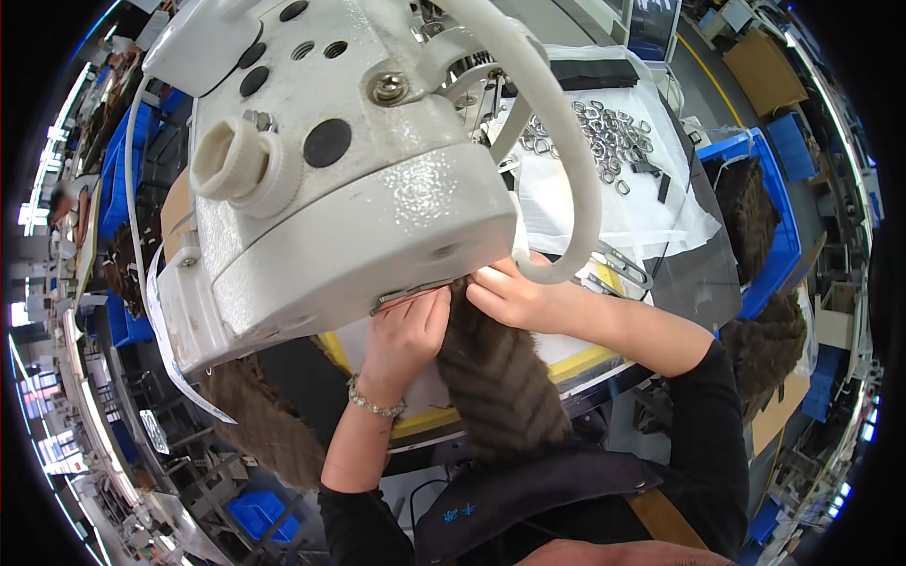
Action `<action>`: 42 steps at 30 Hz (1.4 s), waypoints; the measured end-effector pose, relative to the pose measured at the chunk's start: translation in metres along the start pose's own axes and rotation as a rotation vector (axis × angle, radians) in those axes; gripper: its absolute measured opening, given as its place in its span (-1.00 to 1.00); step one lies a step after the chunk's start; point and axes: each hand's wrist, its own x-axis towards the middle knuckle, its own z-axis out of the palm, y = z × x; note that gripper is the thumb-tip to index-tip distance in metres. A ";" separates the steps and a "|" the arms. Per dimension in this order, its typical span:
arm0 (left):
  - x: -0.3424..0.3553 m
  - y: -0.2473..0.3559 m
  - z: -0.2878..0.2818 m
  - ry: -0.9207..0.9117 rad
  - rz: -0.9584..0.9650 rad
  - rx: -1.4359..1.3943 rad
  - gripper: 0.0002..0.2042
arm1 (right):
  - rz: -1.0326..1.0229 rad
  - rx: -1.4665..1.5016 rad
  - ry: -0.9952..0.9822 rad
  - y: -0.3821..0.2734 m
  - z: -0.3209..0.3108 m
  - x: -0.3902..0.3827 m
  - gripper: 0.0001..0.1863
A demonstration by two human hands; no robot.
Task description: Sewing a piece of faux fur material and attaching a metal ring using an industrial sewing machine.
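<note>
A strip of brown fur (495, 377) with darker chevron bands runs from under the white sewing machine head (377, 217) down toward my lap. My left hand (408, 335), with a beaded bracelet (376, 401) on its wrist, grips the fur's left edge near its upper end. My right hand (510, 294) has its fingers bent together on the opposite edge. The machine head covers the fur's upper end and part of my fingertips, so the needle and presser foot cannot be seen.
Several metal D-shaped rings (604, 132) lie on a white cloth (566, 203) at the far right of the table. Metal snips (618, 266) rest past my right forearm. A blue bin (779, 231) holds more fur at the right. Another brown fur piece (269, 424) hangs at the left.
</note>
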 end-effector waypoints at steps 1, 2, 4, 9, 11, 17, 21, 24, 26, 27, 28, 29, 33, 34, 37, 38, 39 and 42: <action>0.000 0.000 0.000 -0.002 -0.004 -0.002 -0.80 | 0.003 0.004 -0.002 0.000 0.001 -0.001 -0.87; 0.000 0.000 0.000 -0.004 -0.010 -0.004 -0.80 | 0.005 0.010 -0.004 0.000 0.001 -0.001 -0.87; 0.000 0.000 0.001 -0.005 -0.008 -0.010 -0.79 | 0.009 0.017 -0.024 0.000 0.001 -0.002 -0.87; 0.000 0.000 -0.001 -0.016 -0.017 -0.026 -0.77 | 0.021 0.047 -0.041 0.001 0.003 -0.003 -0.86; -0.001 0.000 -0.001 -0.027 -0.026 -0.028 -0.76 | 0.014 0.061 -0.016 0.002 0.003 -0.002 -0.87; 0.000 0.000 -0.002 -0.021 -0.035 -0.045 -0.76 | 0.020 0.061 -0.042 0.002 0.003 -0.001 -0.87; 0.001 0.001 -0.004 -0.033 -0.049 -0.081 -0.78 | 0.027 0.066 -0.047 0.001 0.001 -0.002 -0.87; -0.001 0.002 -0.003 -0.057 -0.066 -0.055 -0.81 | 0.039 0.069 -0.027 0.000 0.000 -0.001 -0.86; -0.002 0.001 -0.003 -0.032 -0.053 -0.066 -0.84 | 0.052 0.037 -0.070 -0.001 -0.005 0.000 -0.85; -0.003 0.001 -0.003 -0.030 -0.057 -0.063 -0.84 | 0.047 0.038 -0.069 -0.001 -0.004 -0.001 -0.85; -0.004 0.000 -0.003 -0.036 -0.066 -0.070 -0.84 | 0.054 0.055 -0.093 -0.001 -0.003 -0.003 -0.87; -0.005 0.000 -0.002 -0.041 -0.075 -0.077 -0.84 | 0.060 0.072 -0.117 0.000 -0.001 -0.006 -0.87; -0.003 0.005 -0.002 -0.014 -0.165 -0.061 -0.81 | 0.102 0.075 -0.049 0.002 -0.002 -0.006 -0.78; -0.003 0.006 0.001 -0.026 -0.222 -0.019 -0.79 | 0.139 0.047 -0.047 0.003 -0.004 -0.003 -0.74; -0.004 0.005 -0.002 -0.046 -0.278 -0.016 -0.78 | 0.198 0.070 -0.123 0.000 -0.006 -0.003 -0.71; -0.003 0.004 -0.002 -0.051 -0.261 -0.064 -0.79 | 0.200 0.050 -0.156 0.000 -0.009 -0.002 -0.73; -0.004 0.004 -0.002 -0.048 -0.269 -0.061 -0.79 | 0.203 0.029 -0.189 -0.001 -0.010 -0.001 -0.74; -0.006 0.005 -0.001 -0.149 -0.203 0.045 -0.83 | 0.210 0.073 -0.200 -0.003 -0.006 -0.005 -0.78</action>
